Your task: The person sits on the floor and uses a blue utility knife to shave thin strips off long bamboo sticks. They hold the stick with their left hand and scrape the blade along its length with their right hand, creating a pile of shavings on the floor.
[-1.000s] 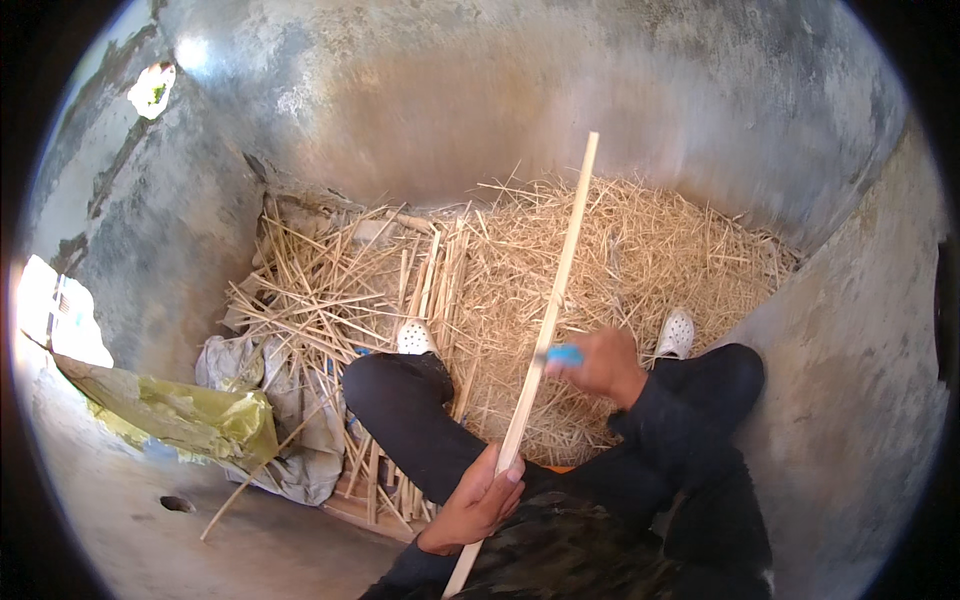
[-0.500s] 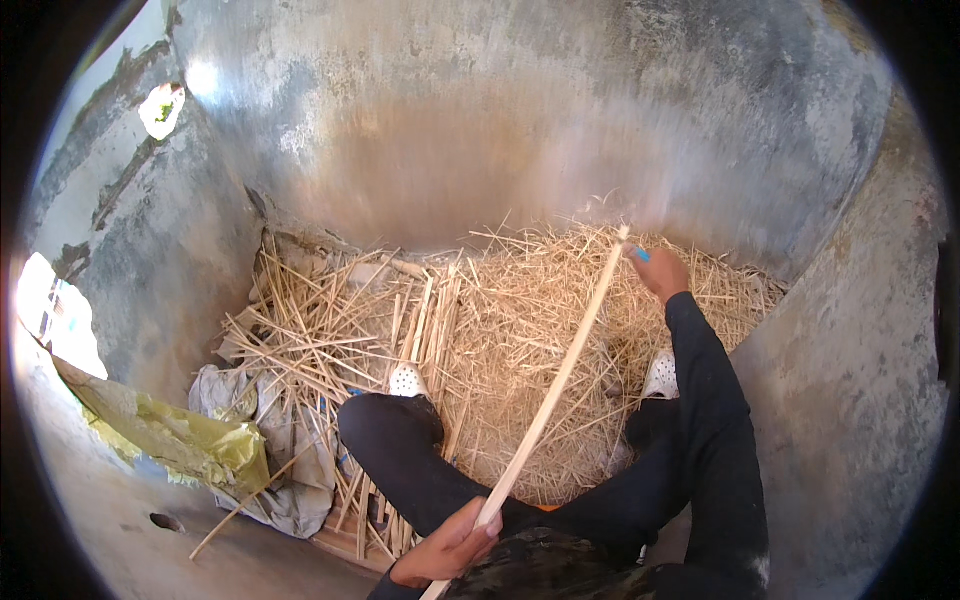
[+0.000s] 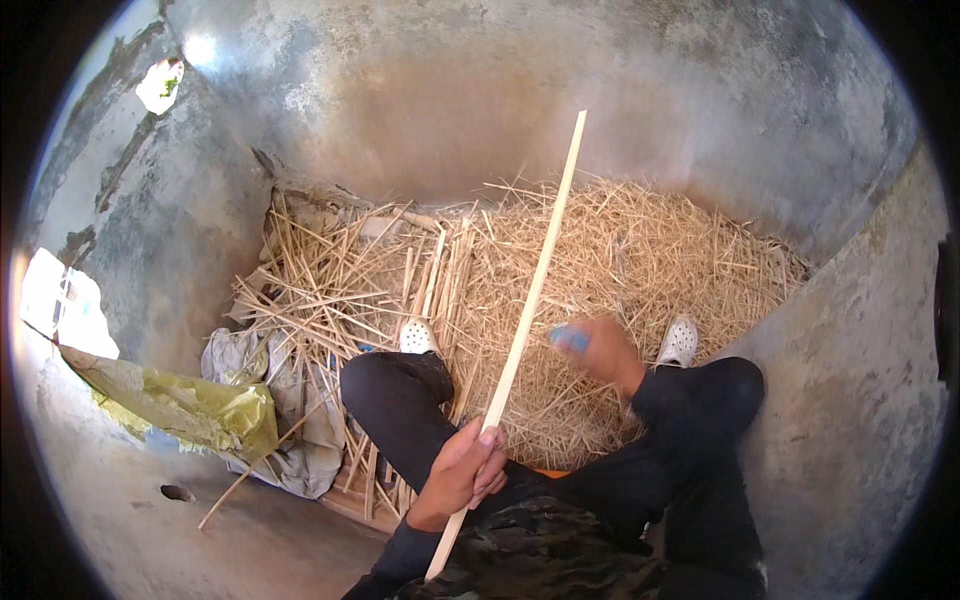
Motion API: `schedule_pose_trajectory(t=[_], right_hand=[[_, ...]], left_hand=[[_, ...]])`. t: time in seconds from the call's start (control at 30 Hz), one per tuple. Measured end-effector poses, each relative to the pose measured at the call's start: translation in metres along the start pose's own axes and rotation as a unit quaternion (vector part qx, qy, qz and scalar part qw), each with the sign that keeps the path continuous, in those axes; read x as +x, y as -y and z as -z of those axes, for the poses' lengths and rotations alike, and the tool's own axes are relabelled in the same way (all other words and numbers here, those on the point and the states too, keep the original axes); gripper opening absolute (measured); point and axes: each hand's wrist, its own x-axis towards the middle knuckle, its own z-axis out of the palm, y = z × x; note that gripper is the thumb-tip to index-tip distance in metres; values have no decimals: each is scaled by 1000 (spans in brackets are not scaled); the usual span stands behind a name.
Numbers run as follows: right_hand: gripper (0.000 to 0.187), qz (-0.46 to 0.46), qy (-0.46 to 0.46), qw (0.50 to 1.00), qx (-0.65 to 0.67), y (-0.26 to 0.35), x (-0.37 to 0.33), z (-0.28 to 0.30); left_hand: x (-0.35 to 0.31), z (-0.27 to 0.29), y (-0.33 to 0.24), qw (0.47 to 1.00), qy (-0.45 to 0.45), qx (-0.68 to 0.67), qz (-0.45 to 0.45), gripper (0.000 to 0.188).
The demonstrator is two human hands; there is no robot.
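Rt hand is back from the far tip of the pale wood strip to beside its mid-length vs. half a sec ago; strip also stands steeper in view. It slants from the lap out over the straw, far end free. Prob. light, fairly stiff w/ a bit of flex toward the tip; thin edges may splinter. Best hold approx. where the lt hand has it: nr the lower end, fingers wrapped, thumb on top. Rt hand is closed round a small blue-handled tool, blurred, just clear of the strip; blade can't be made out. Beyond: straw heap betw. two white clogs, loose sticks to the left, then grey sacking & yellow sheet.
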Motion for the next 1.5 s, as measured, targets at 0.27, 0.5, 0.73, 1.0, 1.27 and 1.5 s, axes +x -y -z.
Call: schedule_pose_trajectory(t=[0.27,0.5,0.73,1.0,1.27,1.5], right_hand=[[61,-25,83,981,-171,58,-13,6],[71,18,36,977,-209,48,-13,10],[69,133,72,965,-213,78,-26,-4],[68,135,58,972,-185,72,-32,-9],[69,133,-52,949,-283,20,29,37],[79,-24,-118,944,-306,-31,96,88]], left_hand=[[-7,-5,-2,974,7,-211,81,20],[-24,-13,1,984,27,-159,81,22],[-30,-9,-2,996,26,-73,53,19],[-37,-10,-3,996,25,-60,59,14],[-30,-15,-2,997,27,-30,60,16],[-40,-16,-5,995,48,7,85,19]])
